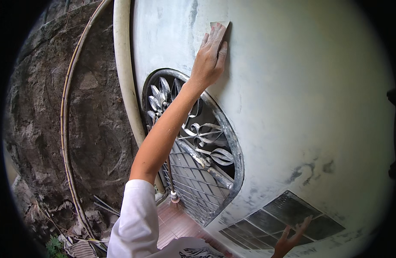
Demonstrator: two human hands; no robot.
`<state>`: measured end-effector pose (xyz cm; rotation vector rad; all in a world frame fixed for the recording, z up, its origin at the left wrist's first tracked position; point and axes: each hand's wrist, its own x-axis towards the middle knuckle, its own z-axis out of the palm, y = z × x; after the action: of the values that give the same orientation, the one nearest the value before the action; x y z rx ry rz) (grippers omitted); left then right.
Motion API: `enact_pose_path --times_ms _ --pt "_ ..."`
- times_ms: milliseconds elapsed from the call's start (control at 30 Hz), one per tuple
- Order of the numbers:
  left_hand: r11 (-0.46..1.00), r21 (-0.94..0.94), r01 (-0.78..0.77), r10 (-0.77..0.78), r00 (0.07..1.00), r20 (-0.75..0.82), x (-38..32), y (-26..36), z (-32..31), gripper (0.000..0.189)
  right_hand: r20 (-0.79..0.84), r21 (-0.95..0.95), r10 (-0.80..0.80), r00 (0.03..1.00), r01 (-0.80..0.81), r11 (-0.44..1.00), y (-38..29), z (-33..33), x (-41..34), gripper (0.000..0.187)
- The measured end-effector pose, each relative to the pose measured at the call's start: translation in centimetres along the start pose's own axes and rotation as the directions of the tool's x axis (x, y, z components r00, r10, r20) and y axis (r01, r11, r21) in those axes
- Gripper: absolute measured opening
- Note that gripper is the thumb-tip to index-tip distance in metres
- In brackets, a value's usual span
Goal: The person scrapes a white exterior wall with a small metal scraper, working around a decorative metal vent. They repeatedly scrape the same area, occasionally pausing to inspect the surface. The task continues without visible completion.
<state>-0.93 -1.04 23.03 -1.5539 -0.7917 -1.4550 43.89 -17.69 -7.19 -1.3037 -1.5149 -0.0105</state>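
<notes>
My left hand (pixel 211 56), dusted with pale powder, presses a folded sheet of what looks like sandpaper (pixel 227 25) flat against the whitish wall (pixel 282 80). The sheet's corner and edge stick out past the fingertips; the rest is under the palm. That arm reaches up across an arched opening with a metal grille (pixel 214 129), whose paint is worn. Low on the right, my right hand (pixel 291 238) holds nothing, its fingers spread in front of a paned window (pixel 265 222). Whether it touches the wall, I cannot tell.
A pale pipe (pixel 123 64) runs down the wall's left edge. Bamboo poles (pixel 66 106) lean along a rough rock face (pixel 94 84). Below the grille, a broom (pixel 174 197) stands on reddish floor tiles (pixel 172 219). Dark stains mark the wall above the window.
</notes>
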Motion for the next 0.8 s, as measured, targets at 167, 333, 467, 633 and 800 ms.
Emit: enact_pose_path --times_ms 167,333,467,633,800 --pt "0.951 -0.216 0.221 -0.223 0.975 0.017 6.2 -2.6 0.0 0.073 -0.006 -0.018 0.011 1.0 -0.011 1.0 0.2 -0.2 -0.3 0.059" --pt "0.986 -0.059 0.156 -0.149 0.984 0.102 -0.4 -1.4 0.3 0.057 0.032 0.067 0.01 0.999 -0.012 0.998 -0.5 0.6 -0.9 0.058" --pt "0.985 0.101 0.137 -0.151 0.979 0.137 -5.7 -1.5 0.4 0.055 0.034 0.106 -0.006 0.999 0.003 0.994 -0.7 -0.1 -0.2 0.056" --pt "0.99 0.084 0.111 -0.12 0.987 0.107 0.1 -5.3 -0.2 0.058 -0.098 0.012 -0.124 0.988 0.125 0.992 -0.9 -2.2 2.1 0.056" --pt "0.98 0.022 0.199 -0.2 0.972 0.121 5.3 -8.2 -1.4 0.058 -0.125 -0.025 -0.157 0.98 0.155 0.988 -0.9 -2.5 3.0 0.056"
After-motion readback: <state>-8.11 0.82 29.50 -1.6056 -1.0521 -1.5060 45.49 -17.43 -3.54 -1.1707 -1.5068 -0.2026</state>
